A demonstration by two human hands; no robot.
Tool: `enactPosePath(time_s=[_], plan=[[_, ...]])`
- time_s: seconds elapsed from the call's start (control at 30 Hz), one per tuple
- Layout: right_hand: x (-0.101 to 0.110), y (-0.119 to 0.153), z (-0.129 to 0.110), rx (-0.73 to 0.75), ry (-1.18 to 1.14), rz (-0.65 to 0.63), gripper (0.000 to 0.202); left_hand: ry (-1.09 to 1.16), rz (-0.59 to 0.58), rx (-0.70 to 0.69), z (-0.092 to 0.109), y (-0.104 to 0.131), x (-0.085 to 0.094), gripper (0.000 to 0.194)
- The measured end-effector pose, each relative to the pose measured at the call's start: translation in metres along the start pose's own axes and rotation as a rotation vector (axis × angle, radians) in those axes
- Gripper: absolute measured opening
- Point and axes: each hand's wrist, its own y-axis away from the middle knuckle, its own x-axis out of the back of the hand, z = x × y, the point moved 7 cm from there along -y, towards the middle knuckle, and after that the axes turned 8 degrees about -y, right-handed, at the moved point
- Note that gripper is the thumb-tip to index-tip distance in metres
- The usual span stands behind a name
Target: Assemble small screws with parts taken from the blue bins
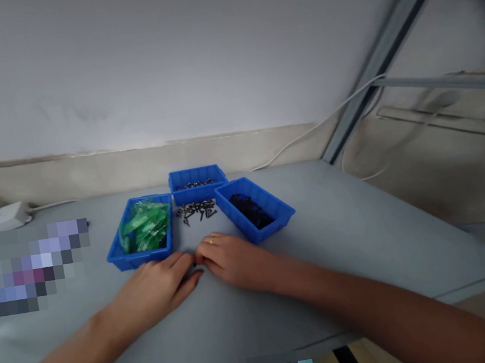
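Over the table my left hand and my right hand meet fingertip to fingertip, just in front of the bins. The fingers of both are bent into a pinch around a tiny dark piece, mostly hidden, whose kind I cannot make out. Just beyond the fingertips lies a loose pile of screws. Left of it, close to my left hand, is a blue bin of green plastic packets. A second blue bin, angled near my right hand, holds small black parts.
Behind the screw pile stands a third blue bin with more small metal pieces. A white power strip lies at the far left, near a blurred-out item. A white cable runs along the wall to a metal frame.
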Motion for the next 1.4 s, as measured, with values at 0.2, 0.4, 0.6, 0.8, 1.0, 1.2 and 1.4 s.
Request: enactPosePath(time_s=[0.2,0.4,0.6,0.8,1.0,1.2,1.4], plan=[[0.003,0.000,-0.002,-0.067,-0.116,-0.019,0.009,0.078,0.022,-0.051,0.000,-0.002,-0.003,0.025],[0.007,0.001,0.000,-0.058,-0.092,-0.033,0.004,0.092,0.003,-0.047,-0.001,-0.001,0.000,0.023],[0.008,0.004,0.004,-0.023,-0.015,-0.117,0.015,0.096,0.032,-0.021,-0.005,0.001,0.004,0.027],[0.012,0.003,-0.005,0.025,-0.014,-0.096,0.019,0.011,0.065,-0.030,-0.005,0.001,-0.002,0.027],[0.012,0.003,-0.007,0.047,-0.015,-0.065,0.019,-0.009,0.046,-0.036,0.002,-0.001,-0.002,0.025],[0.009,0.003,-0.003,0.036,-0.009,-0.072,0.017,0.013,0.078,0.007,-0.001,0.001,0.006,0.016],[0.006,0.003,0.000,0.044,0.000,-0.108,0.017,0.110,0.114,-0.028,0.001,0.002,0.013,0.019]])
